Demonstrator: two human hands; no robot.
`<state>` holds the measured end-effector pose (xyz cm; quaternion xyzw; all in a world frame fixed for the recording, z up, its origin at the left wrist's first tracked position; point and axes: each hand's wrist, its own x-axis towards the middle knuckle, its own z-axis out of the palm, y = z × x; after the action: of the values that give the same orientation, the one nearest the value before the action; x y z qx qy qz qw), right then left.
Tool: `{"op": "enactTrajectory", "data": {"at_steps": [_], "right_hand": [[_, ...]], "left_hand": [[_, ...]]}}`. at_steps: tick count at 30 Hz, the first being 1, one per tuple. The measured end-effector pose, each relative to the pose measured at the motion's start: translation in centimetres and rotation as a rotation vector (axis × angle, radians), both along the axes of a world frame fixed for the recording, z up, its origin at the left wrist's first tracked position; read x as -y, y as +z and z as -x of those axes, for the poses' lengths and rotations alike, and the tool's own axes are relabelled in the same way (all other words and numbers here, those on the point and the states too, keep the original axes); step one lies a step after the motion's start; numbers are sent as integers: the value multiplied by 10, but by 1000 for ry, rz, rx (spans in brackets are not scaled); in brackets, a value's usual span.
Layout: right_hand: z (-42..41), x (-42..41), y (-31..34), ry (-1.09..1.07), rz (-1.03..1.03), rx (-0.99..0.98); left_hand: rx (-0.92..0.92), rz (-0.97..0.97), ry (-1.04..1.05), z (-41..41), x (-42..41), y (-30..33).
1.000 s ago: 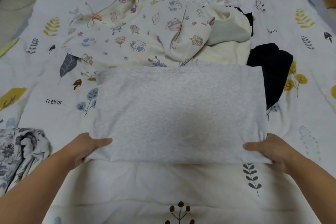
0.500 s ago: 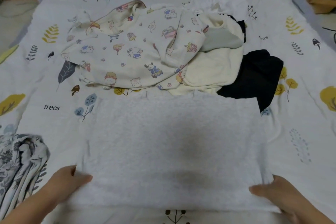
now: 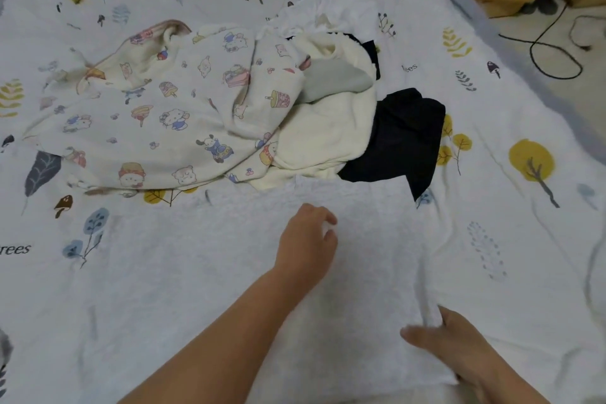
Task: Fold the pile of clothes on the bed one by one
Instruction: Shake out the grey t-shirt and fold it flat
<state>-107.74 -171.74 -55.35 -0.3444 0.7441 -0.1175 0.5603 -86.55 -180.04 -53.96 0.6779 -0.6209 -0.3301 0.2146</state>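
Clothes [image 3: 210, 115] sit heaped across the upper middle of the frame on the bed [image 3: 511, 233]: a cream garment printed with cartoon characters [image 3: 157, 128] spreads to the left, a plain cream piece [image 3: 324, 141] bunches at its right, a black garment [image 3: 400, 141] pokes out further right, and something white [image 3: 341, 6] is crumpled at the far end of the pile. Below it, filling the lower middle of the frame, a light grey garment [image 3: 196, 272] lies flat on the patterned sheet, its top edge just touching the heap. Left hand [image 3: 306, 239] reaches over to the centre of that grey piece, fingers loosely curled, holding nothing that shows. Right hand [image 3: 455, 341], at the lower right, has its fingers pinching the grey garment's right edge, the cloth wrinkled where it grips. A black cable [image 3: 554, 52] loops on the floor at the upper right.
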Motion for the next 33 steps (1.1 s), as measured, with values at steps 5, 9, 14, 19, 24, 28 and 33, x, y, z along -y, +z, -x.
{"op": "enactTrajectory", "data": {"at_steps": [5,9,14,19,24,28,33], "right_hand": [[4,3,-2,54,-1,-11],[5,2,-6,23,8,15],[4,2,-6,5,21,50],[5,-4,-6,59,1,16],[-8,-5,13,188,43,-192],[-38,-7,47,327,104,-301],[-109,-15,93,589,451,-505]], "left_hand": [[272,38,-286,49,64,-12],[440,-71,-357,64,105,-19],[427,-273,-600,72,132,-15],[518,-448,-872,70,142,0],[417,-405,-938,52,139,12],[189,-350,-817,11,131,38],[-9,-362,-691,-70,113,61]]}}
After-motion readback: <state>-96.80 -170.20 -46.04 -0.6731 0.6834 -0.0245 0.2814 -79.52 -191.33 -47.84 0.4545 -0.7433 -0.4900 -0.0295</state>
